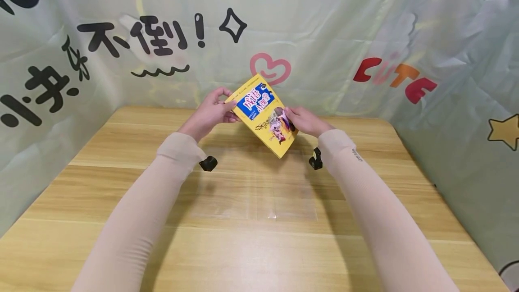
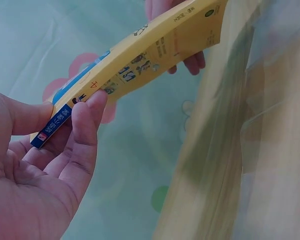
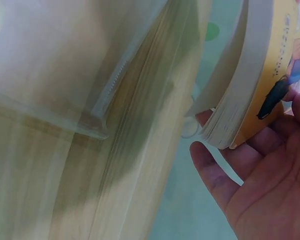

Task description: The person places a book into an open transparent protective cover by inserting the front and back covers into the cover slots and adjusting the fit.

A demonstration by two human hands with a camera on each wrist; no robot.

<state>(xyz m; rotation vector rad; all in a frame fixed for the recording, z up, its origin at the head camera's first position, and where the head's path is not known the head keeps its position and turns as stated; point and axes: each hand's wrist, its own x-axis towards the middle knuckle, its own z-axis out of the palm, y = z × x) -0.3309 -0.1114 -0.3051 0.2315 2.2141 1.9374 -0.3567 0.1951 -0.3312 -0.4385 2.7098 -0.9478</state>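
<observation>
A yellow paperback book (image 1: 265, 116) with a blue title panel is held tilted above the table, its front cover facing the head camera. My left hand (image 1: 215, 109) grips its upper left corner, with the thumb on the cover; in the left wrist view the fingers (image 2: 82, 130) wrap round the blue end of the spine. At the lower right edge my right hand (image 1: 306, 120) holds the book, thumb on the cover. The page edges (image 3: 235, 95) show in the right wrist view, slightly fanned. Below the book a clear plastic book cover (image 1: 235, 193) lies flat on the table.
The wooden table (image 1: 251, 256) ends at a pale fabric backdrop (image 1: 324, 21) with printed lettering, which hangs behind and along both sides. Small black wrist cameras (image 1: 208, 163) sit under the sleeves.
</observation>
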